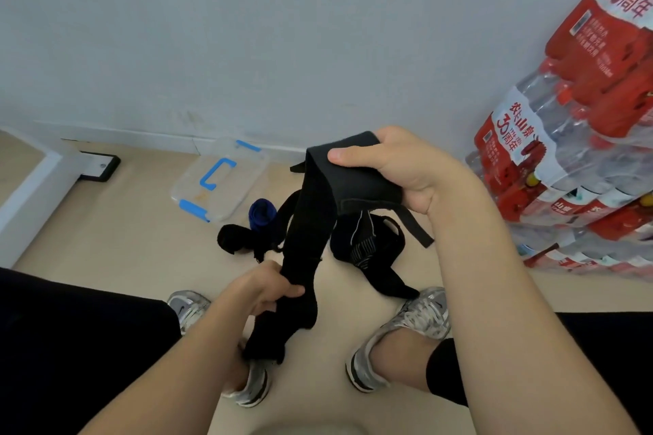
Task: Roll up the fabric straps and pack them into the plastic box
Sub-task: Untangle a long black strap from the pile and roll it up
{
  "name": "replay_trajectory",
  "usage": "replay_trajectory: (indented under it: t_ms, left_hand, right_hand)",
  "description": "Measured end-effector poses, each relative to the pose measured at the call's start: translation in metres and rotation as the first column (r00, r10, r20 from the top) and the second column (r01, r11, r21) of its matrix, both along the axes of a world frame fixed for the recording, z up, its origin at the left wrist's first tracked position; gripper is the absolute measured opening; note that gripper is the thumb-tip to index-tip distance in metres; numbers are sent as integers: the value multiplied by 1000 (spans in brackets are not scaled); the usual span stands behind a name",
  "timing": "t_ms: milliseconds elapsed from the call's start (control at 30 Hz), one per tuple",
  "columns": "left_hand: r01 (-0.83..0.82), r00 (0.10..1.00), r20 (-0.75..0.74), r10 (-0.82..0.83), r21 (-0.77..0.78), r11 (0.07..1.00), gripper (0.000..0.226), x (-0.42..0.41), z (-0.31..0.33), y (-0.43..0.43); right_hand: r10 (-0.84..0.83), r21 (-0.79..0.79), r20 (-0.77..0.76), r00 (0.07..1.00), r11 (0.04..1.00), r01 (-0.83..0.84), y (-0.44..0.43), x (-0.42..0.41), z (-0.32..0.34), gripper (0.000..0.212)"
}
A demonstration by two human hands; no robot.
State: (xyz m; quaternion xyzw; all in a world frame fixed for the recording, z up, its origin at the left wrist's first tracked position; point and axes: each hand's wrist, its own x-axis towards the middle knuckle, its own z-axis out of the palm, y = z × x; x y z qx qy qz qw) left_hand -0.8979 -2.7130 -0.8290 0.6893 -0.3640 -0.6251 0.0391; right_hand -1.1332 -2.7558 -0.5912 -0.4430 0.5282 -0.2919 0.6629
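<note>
Both hands grip one black strap: right hand high, left hand low.

Pale wall w/ white baseboard, beige floor, bottled-water packs stacked right.

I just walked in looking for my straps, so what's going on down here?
A person is working on a long black strap: the right hand holds its upper end, the left hand grips it lower down, and it hangs unrolled between them. On the floor lie a black roll and a blue roll, beside a loose pile of straps. The clear plastic box sits by the wall with its lid on.
</note>
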Motion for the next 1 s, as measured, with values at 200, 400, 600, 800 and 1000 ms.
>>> replay_trajectory:
  t_ms: [200,400,600,800,1000]
  left_hand:
    - [31,991,131,-9,-166,986,36,1,-38,27]
    - [95,990,125,-59,-302,949,45,4,-40,19]
    - [435,858,342,-383,-87,896,28,15,-58,31]
    - [354,882,382,-278,-145,924,15,9,-68,34]
    - [-1,957,251,146,-501,866,31,2,-26,-6]
  right_hand:
    - [21,-67,225,974,998,-6,1,24,-2,24]
    - [53,-162,241,969,987,-14,5,39,-8,29]
    - [26,-184,169,985,983,6,4,43,-12,23]
    - [77,-159,146,986,986,-53,3,45,-17,23]
    - [-36,-189,46,998,981,44,-6,47,-34,37]
